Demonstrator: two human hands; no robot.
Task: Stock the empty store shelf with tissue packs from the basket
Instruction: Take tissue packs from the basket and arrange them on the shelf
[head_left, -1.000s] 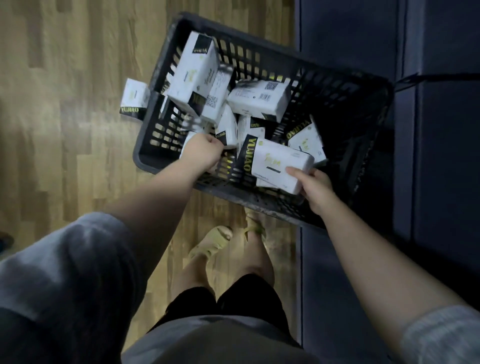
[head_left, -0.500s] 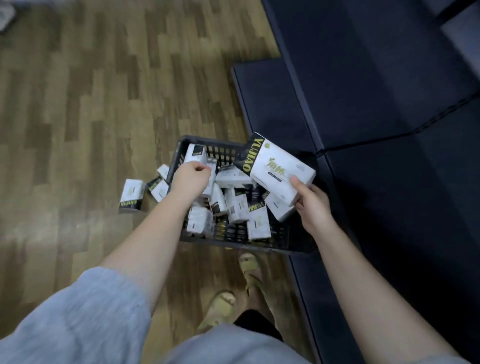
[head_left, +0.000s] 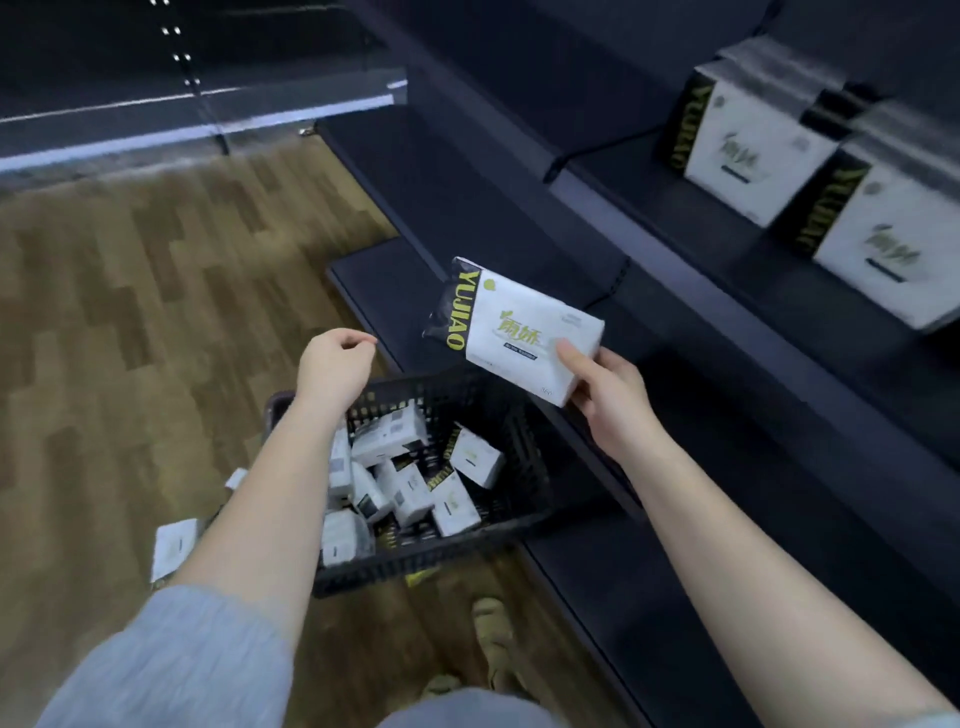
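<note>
- A person is looking down at both forearms reaching out over a black plastic basket (head_left: 524, 467) sitting on a wood-pattern floor (head_left: 130, 338) in the lower middle of the frame.
- The right hand (head_left: 605, 392), just right of centre, is pinching a white tissue pack (head_left: 519, 332) by its lower right corner, thumb lying across the front face; the pack is tilting, its black band with yellow lettering pointing toward the upper left.
- That pack is hanging in the air above the far rim of the basket, in front of a dark lower shelf (head_left: 441, 208), and is touching neither.
- The left hand (head_left: 335, 364), left of centre, is hovering over the near-left corner of the basket with fingers loosely curled and holding nothing (its fingertips are facing away, so little more can be told).
- Inside the basket, smaller tissue packs (head_left: 410, 483) are lying jumbled at different angles.
- One loose pack (head_left: 174, 548) is lying on the floor just beside the basket's left wall, at lower left.
- At the upper right, two large packs (head_left: 753, 150) are standing side by side on a higher dark shelf (head_left: 639, 176), blurred.
- Grey sleeves are showing at the bottom corners.
</note>
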